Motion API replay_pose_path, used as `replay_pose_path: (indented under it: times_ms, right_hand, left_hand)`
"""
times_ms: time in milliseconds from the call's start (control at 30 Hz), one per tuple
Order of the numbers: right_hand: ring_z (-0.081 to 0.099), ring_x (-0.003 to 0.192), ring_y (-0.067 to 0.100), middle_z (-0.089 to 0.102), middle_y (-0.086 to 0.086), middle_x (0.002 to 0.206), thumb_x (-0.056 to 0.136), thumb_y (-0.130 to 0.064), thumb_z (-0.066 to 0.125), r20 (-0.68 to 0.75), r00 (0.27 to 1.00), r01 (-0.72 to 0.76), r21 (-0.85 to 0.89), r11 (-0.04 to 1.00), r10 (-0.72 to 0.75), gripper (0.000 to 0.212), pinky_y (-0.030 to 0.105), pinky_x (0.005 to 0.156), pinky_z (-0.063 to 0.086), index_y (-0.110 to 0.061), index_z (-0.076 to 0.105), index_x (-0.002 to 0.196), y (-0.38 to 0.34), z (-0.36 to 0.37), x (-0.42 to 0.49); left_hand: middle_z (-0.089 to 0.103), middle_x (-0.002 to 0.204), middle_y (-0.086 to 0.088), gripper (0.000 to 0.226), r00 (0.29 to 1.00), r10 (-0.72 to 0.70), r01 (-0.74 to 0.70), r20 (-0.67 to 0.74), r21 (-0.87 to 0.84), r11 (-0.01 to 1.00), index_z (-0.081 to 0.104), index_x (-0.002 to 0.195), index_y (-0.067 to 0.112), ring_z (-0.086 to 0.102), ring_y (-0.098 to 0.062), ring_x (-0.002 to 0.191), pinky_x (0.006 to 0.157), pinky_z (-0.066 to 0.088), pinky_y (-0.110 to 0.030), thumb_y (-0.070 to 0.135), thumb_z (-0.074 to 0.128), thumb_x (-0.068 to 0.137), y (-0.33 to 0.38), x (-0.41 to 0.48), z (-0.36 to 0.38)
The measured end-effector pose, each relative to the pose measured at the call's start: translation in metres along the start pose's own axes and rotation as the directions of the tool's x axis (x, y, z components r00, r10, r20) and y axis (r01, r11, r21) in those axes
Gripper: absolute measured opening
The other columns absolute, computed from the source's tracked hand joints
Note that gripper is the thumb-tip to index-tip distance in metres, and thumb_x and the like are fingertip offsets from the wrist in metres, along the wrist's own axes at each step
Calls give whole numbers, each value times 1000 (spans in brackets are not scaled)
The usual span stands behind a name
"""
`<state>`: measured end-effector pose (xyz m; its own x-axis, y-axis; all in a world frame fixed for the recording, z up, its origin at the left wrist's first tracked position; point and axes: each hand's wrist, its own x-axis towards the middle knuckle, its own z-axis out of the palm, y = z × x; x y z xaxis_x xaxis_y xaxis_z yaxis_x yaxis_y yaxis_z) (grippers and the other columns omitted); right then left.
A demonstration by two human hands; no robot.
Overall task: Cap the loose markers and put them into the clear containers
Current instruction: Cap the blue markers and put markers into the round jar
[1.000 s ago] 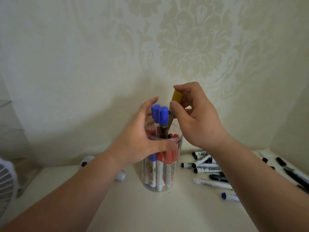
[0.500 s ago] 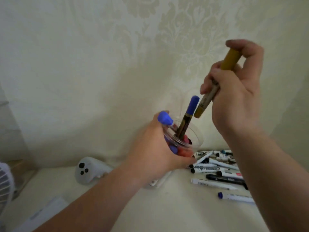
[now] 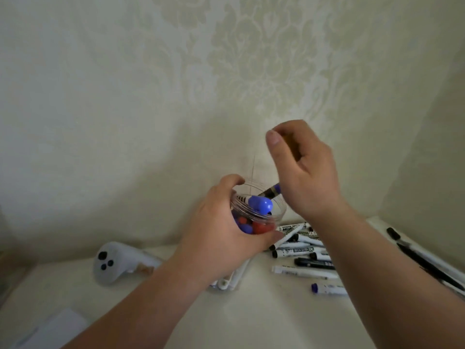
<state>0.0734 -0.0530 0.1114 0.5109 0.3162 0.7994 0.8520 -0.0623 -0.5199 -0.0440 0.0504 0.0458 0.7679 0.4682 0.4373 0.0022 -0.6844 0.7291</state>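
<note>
The left hand (image 3: 221,235) gripped the clear container (image 3: 276,214) off the white table (image 3: 264,321), fingers and thumb wrapped round its wall, its open mouth tipped toward the camera. Red and blue marker caps (image 3: 259,227) showed through the plastic, and a blue-capped marker (image 3: 260,204) lay across the mouth. A dark marker with a blue band (image 3: 273,190) leaned out of the rim toward 1 o'clock, its far end hidden behind the heel of the right hand (image 3: 309,177). That hand hovered just above the container at 1 o'clock, thumb raised and fingers loosely curled; whether it held or touched anything could not be told. At 4 o'clock from the container a heap of loose markers (image 3: 302,250) lay on the table, below the right wrist. A white controller (image 3: 113,263) rested at 8 o'clock, well apart from both hands.
</note>
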Motion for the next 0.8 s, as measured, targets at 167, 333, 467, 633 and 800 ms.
replay_pose_path:
  times_ms: [167,333,467,633,800]
  right_hand:
    - [57,77,2,62,-1,92,79,-76,42,38,987,-156,7,988,155,63,25,68,44,-31,52,121,27,-26,-3]
    - [62,78,-5,61,-13,113,63,-68,77,595,785,-337,175,925,173,113,13,69,46,-36,21,155,34,-19,-27]
    - [62,97,1,58,-23,114,56,-55,93,531,838,-212,109,971,123,119,20,90,48,-46,23,153,28,0,-25]
    - [63,91,0,65,-19,104,65,-61,81,420,879,-298,110,948,227,78,24,88,50,-43,53,136,21,8,-19]
    - [72,75,8,70,-4,92,80,-32,84,340,870,-428,158,890,358,41,13,65,51,-28,68,117,16,6,-15]
  left_hand:
    - [66,105,14,91,997,-57,51,-55,-114,992,34,124,52,66,1,74,69,50,-16,62,90,52,-11,4,-1]
    - [62,120,21,122,995,-99,93,-22,-187,978,14,146,55,66,9,91,85,54,-19,57,91,51,-12,8,-1]
    - [57,130,22,131,996,-86,84,-10,-131,988,6,151,49,62,9,105,96,52,-25,55,92,51,-13,9,3]
    - [45,141,21,129,999,43,-44,27,19,999,0,150,49,50,0,127,106,47,-30,62,88,56,-17,-1,5]
    - [29,139,30,127,987,138,-143,80,66,988,-4,151,53,34,5,132,110,37,-26,60,87,63,-21,-2,-2]
